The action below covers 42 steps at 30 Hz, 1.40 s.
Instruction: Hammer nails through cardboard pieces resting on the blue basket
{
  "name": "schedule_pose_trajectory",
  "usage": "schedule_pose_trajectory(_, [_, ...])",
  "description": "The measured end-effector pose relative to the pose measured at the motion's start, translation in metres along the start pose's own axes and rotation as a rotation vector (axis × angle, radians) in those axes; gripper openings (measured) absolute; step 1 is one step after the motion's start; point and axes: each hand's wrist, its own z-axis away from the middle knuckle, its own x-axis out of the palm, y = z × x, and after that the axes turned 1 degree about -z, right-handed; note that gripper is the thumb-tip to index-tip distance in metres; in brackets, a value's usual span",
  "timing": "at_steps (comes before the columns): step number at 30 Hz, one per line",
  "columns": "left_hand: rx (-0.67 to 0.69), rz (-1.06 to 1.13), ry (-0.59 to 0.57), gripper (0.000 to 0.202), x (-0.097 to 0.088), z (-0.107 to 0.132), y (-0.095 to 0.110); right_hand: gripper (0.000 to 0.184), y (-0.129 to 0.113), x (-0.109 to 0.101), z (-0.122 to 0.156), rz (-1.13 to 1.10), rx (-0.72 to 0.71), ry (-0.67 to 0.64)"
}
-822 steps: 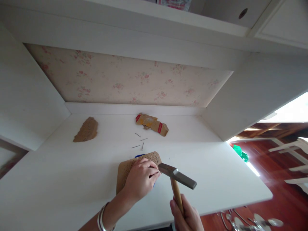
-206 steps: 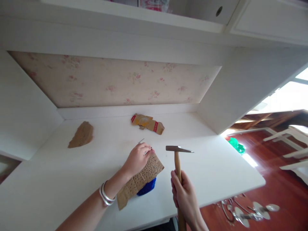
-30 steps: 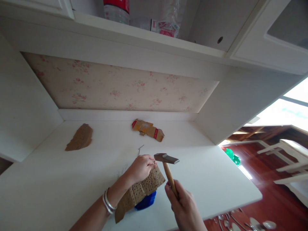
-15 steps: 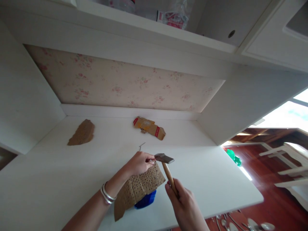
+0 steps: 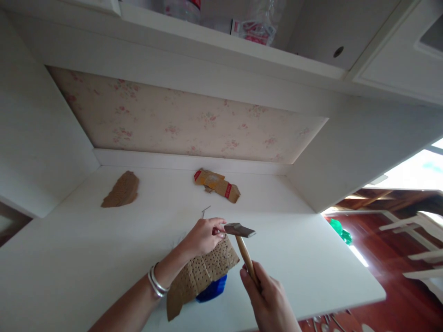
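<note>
My left hand (image 5: 202, 237) is pinched at the far edge of a brown perforated cardboard piece (image 5: 204, 273), apparently around a small nail that I cannot see clearly. The cardboard rests on a blue object (image 5: 212, 291) on the white desk (image 5: 86, 258). My right hand (image 5: 268, 302) grips the wooden handle of a hammer (image 5: 242, 240). Its metal head sits right beside my left fingertips.
Another brown cardboard scrap (image 5: 121, 190) lies at the back left. A crumpled yellow and red carton (image 5: 217, 183) lies at the back middle. Loose nails (image 5: 205, 212) lie just beyond my left hand. The desk's right edge drops to a red wooden floor with a green object (image 5: 341, 229).
The hammer head has stayed close to my left fingertips, shifting slightly right and down. The pinch on the cardboard's edge is unchanged. The view has shifted a little.
</note>
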Motion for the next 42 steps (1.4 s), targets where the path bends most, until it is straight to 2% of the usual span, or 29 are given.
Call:
schedule_pose_trajectory(5, [-0.014,-0.012,0.012,0.036,-0.001,0.001,0.004,0.035,0.001,-0.002,-0.001,0.089,-0.019,-0.069])
schedule_pose_trajectory(10, [0.016,-0.021,0.011,0.037,-0.001,0.001,0.003,0.036,0.004,0.002,0.002,0.073,-0.031,0.007])
schedule_pose_trajectory(16, [-0.040,0.004,-0.007,0.038,0.000,0.001,0.003,0.035,0.010,0.005,0.000,0.109,-0.014,-0.079])
schedule_pose_trajectory(20, [-0.007,-0.011,0.003,0.037,-0.001,0.001,0.003,0.035,0.010,0.005,0.001,0.069,-0.009,-0.025])
schedule_pose_trajectory(24, [-0.012,0.023,-0.015,0.038,-0.001,0.001,0.002,0.035,0.013,0.006,0.001,0.104,-0.003,-0.097])
schedule_pose_trajectory(29, [0.043,-0.016,-0.008,0.035,-0.002,0.001,0.002,0.037,0.017,0.007,0.003,0.024,0.040,0.013])
schedule_pose_trajectory(36, [0.043,-0.045,-0.043,0.032,-0.004,0.001,0.003,0.043,0.017,0.008,0.004,0.015,0.049,-0.009])
schedule_pose_trajectory(42, [0.039,-0.104,-0.047,0.035,-0.005,0.003,0.011,0.042,0.010,0.000,0.006,-0.132,0.144,0.071])
